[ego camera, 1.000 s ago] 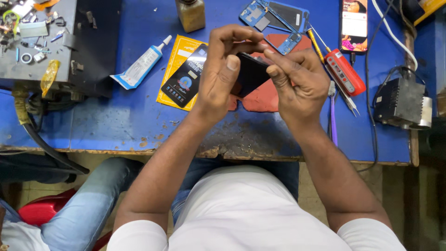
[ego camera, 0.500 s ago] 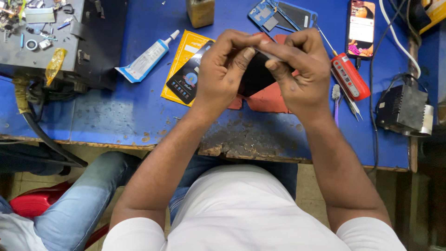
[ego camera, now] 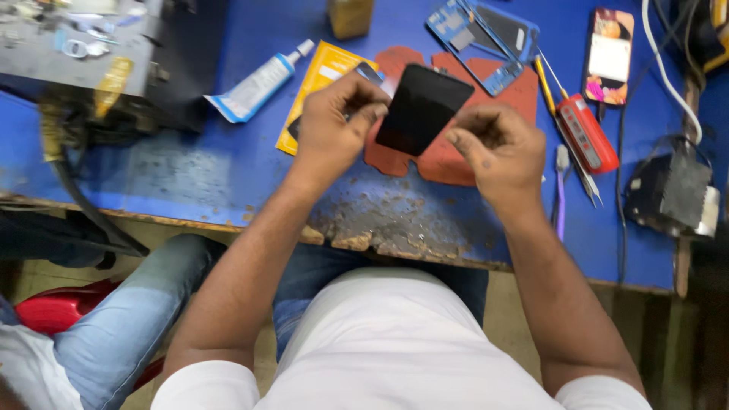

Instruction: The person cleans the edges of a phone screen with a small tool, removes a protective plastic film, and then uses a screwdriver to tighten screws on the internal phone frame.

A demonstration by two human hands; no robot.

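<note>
My left hand [ego camera: 334,121] pinches the left edge of a black phone screen panel [ego camera: 424,108] between thumb and fingers, holding it tilted above the red-brown work mat [ego camera: 448,163]; my right hand [ego camera: 497,152] sits just right of the panel's lower end, fingers curled in loosely, and I cannot tell whether they touch it or grip anything small; beneath and just behind the left hand lies a yellow packet [ego camera: 323,80], and further left of it a white glue tube [ego camera: 254,85] on the blue bench [ego camera: 190,163]; beyond the panel I see a blue phone frame [ego camera: 482,34]; right of the right hand lie a red screwdriver [ego camera: 581,133], a purple-handled tool [ego camera: 560,190] and tweezers [ego camera: 588,182]; further back on that side rests a phone with a lit screen [ego camera: 607,57].
</note>
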